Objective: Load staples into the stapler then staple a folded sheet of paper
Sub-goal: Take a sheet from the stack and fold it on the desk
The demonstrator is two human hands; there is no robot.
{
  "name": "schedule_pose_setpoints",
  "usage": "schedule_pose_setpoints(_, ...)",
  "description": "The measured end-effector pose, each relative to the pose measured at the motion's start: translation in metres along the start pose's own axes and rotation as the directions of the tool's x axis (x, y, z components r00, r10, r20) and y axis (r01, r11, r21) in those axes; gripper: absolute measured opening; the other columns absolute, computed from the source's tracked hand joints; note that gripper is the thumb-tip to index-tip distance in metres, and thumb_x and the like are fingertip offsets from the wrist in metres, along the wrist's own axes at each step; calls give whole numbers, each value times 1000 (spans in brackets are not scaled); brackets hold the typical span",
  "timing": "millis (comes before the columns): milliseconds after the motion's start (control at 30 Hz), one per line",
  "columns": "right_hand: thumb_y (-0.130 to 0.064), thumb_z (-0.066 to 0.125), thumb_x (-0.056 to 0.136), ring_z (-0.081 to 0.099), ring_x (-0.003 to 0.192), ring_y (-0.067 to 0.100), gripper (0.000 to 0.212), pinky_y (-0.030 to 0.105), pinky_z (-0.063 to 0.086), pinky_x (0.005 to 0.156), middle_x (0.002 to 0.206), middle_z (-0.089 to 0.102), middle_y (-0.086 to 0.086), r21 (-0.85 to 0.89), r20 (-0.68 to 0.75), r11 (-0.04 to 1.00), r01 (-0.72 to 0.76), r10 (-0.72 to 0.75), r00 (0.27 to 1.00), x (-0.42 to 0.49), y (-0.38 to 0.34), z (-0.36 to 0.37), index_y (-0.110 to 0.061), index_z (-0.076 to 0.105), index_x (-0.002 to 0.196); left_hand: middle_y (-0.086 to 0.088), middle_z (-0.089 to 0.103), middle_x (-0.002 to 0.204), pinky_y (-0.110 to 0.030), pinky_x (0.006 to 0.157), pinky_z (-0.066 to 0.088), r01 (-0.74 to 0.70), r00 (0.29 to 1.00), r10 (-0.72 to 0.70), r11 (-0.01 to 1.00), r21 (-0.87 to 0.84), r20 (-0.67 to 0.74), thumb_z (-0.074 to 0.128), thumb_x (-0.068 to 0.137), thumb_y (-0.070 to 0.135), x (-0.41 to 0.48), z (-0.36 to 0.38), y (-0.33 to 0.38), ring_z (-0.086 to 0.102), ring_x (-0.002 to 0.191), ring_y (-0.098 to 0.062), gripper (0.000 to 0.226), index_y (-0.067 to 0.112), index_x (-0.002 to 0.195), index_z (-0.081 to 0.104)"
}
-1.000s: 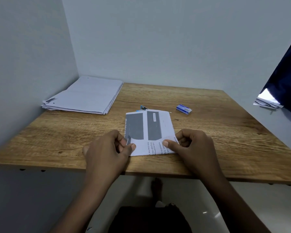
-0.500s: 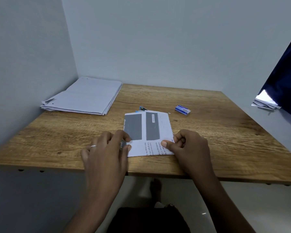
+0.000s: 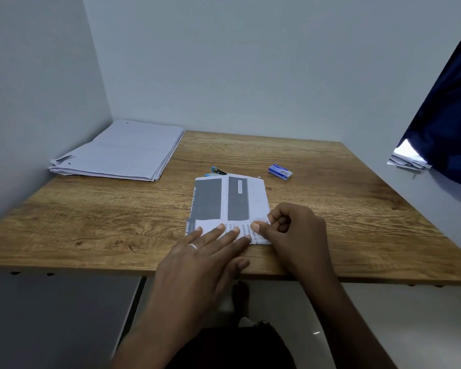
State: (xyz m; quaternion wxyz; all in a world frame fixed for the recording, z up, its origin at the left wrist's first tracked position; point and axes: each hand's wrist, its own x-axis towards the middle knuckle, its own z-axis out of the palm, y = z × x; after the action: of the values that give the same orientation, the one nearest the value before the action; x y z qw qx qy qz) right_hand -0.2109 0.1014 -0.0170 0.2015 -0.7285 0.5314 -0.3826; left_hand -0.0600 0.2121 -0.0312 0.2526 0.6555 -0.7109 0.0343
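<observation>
So the folded white sheet of printed paper with two dark grey blocks (image 3: 230, 206) is lying flat near the front edge of the wood-grain table (image 3: 91, 214). Left hand (image 3: 202, 259) is spread open, palm down, fingers flat across the near part of the sheet, with a silver ring (image 3: 193, 246) on one finger. Right hand (image 3: 290, 233) is curled up at the sheet's near right corner, thumb pressed down on the paper and the corner pinched against the folded fingers. Just behind the sheet's far edge a small blue and black stapler (image 3: 215, 171) pokes out, mostly hidden by the paper. A little blue staple box (image 3: 280, 172) sits off to the right of that, apart from the sheet. Back left corner has a thick stack of white papers (image 3: 123, 151) against the wall.
</observation>
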Motion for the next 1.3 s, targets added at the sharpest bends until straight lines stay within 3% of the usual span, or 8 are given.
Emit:
schedule_pose_setpoints(167, -21, 89, 72, 63, 63, 6, 16, 18, 47, 60, 69, 71, -7, 61, 145, 997, -51, 41, 989, 6, 6, -18, -19, 74, 74, 22, 45, 150, -28, 120, 22, -1, 993, -1, 1000, 16, 117, 13, 95, 57, 0, -8, 0, 37, 144, -3, 59, 48, 142, 48)
schedule_pose_setpoints(300, -13, 90, 71, 63, 61, 2, 19, 13, 48, 56, 73, 73, -4, 129, 274, 984, -124, 85, 958, 11, 5, -28, -14, 77, 84, 35, 15, 158, -12, 115, -9, -1, 981, -4, 1000, 28, 196, -12, 83, 65, 2, -9, -2, 5, 149, 9, 70, 64, 146, 19)
schedule_pose_setpoints(533, -3, 89, 70, 74, 97, 22, 42, 41, 59, 94, 97, 79, 8, 211, 417, 970, -124, 26, 909, 14, 12, -47, -15, 72, 107, 23, 44, 151, -31, 122, 20, -22, 988, 19, 1000, 19, 152, 20, 95, 62, 0, -5, -1, 33, 145, -2, 56, 50, 140, 50)
schedule_pose_setpoints(767, -14, 89, 72, 68, 111, 0, 26, 17, 51, 99, 122, 75, -2, 48, 388, 983, 177, -182, 904, 1, 16, -55, -23, 81, 95, 20, 47, 151, -37, 122, 26, -44, 988, 39, 998, 33, 152, 18, 93, 62, 1, 0, -2, 35, 146, -5, 60, 47, 140, 52)
schedule_pose_setpoints(867, -17, 88, 73, 65, 116, 1, 18, 22, 44, 106, 128, 71, -4, -5, 288, 968, 251, -239, 927, -8, 17, -50, -26, 84, 88, 18, 53, 146, -38, 118, 29, -43, 990, 36, 998, 46, 138, 24, 94, 59, 1, -1, -1, 43, 142, -8, 55, 45, 135, 58)
schedule_pose_setpoints(967, -13, 86, 75, 68, 112, 5, 14, 30, 48, 104, 120, 76, -2, -26, 219, 940, 340, -327, 919, -12, 19, -45, -23, 83, 84, 18, 55, 145, -39, 117, 31, -38, 991, 33, 999, 38, 132, 26, 94, 58, 0, -1, 0, 45, 140, -9, 54, 44, 134, 59)
schedule_pose_setpoints(1133, -11, 76, 84, 71, 92, 21, 3, 42, 57, 79, 100, 78, 1, -196, 58, 796, 572, -573, 817, -32, 31, -31, -13, 77, 85, 22, 53, 145, -36, 118, 29, -39, 992, 36, 999, 24, 125, 24, 95, 60, -1, 0, -2, 42, 141, -4, 53, 47, 132, 59)
schedule_pose_setpoints(1300, -12, 69, 90, 67, 84, 20, 5, 40, 55, 70, 90, 72, 1, -236, -12, 797, 556, -575, 818, -39, 38, -22, -12, 73, 86, 25, 51, 146, -33, 119, 25, -39, 991, 36, 999, 19, 128, 22, 94, 61, 0, -2, 0, 40, 142, -1, 54, 48, 133, 58)
